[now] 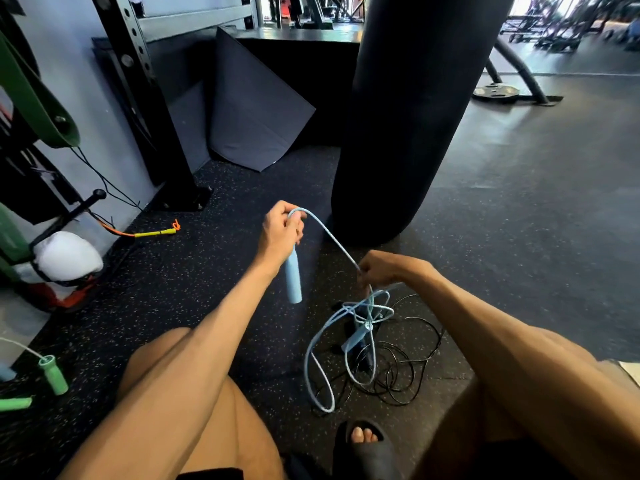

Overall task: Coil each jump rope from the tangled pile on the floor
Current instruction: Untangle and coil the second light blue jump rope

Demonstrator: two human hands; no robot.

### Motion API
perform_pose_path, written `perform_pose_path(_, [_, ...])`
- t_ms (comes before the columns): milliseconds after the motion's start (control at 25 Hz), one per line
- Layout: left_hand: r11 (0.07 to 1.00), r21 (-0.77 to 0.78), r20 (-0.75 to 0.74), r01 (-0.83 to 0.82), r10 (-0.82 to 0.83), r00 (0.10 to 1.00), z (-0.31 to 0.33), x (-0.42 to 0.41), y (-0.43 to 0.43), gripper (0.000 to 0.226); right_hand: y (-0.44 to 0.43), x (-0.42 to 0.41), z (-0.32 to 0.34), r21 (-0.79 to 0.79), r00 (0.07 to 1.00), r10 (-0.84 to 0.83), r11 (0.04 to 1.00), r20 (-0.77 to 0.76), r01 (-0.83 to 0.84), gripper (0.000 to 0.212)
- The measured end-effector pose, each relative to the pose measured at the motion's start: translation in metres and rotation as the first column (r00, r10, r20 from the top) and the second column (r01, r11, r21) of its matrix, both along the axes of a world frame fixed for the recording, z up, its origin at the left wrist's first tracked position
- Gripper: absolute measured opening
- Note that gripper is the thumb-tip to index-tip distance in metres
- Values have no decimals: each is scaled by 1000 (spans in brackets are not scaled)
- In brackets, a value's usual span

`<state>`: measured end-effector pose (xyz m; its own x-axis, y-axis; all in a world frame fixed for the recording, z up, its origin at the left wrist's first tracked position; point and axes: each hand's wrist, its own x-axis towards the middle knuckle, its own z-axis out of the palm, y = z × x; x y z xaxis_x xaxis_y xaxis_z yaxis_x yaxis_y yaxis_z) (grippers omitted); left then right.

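Note:
My left hand (280, 233) grips the top of a light blue jump rope handle (293, 282), which hangs down from it. The blue rope (332, 237) arcs from that hand over to my right hand (379, 270), which pinches it above the pile. Below my right hand the blue rope falls in loose loops (320, 372) onto the floor, knotted around its second blue handle (356, 337). A thin black jump rope (412, 362) lies tangled under and around those loops.
A black punching bag (408, 116) hangs just beyond my hands. A green-handled rope (52, 374) lies at the left, a yellow and orange rope (156, 233) near the rack base (183, 199). My sandalled foot (363, 445) is beside the pile on the speckled rubber floor.

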<state>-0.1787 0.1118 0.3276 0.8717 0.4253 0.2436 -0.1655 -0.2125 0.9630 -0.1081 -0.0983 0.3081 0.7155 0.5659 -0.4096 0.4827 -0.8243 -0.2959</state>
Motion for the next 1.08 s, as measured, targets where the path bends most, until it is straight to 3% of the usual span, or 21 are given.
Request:
perform_pose_path(80, [1000,16,-83,-24,25,996,1,-1,6,17,-5,8,0,10,984,-120,993,130,120,18])
perform_pose_path(160, [981,192,-158,-22,53,986,0,-4,11,28,-12,15,6,67,957,-179,983,229,168,23])
perform_pose_path(240, [924,383,-182,-4,80,980,-5,-5,15,34,-15,15,13,129,956,-194,977,221,169,19])
perform_pose_path(360, [891,414,-260,187,-82,962,-8,-5,10,26,-9,2,27,248,978,-200,952,65,178,14])
perform_pose_path(480, [861,418,-309,290,-165,936,-9,-6,-3,32,-8,-13,35,370,944,-191,885,-268,284,7])
perform_pose_path(640, [983,116,-260,142,-108,960,-9,-3,-3,43,-10,-8,26,282,875,-20,943,-483,177,34])
perform_pose_path(760, [994,51,-252,-101,111,961,-7,2,14,42,-13,-5,26,166,822,28,983,-569,81,43])
perform_pose_path(840, [965,45,-249,-258,261,933,-11,4,26,44,-21,-4,31,98,887,-62,988,-458,120,43])
perform_pose_path(920, [929,27,-257,-369,363,896,-20,7,37,45,-29,4,31,96,947,-223,963,-231,250,35])
perform_pose_path(1080, [857,-92,-295,-508,464,836,-28,9,53,46,-43,17,29,223,866,-500,845,9,485,20])
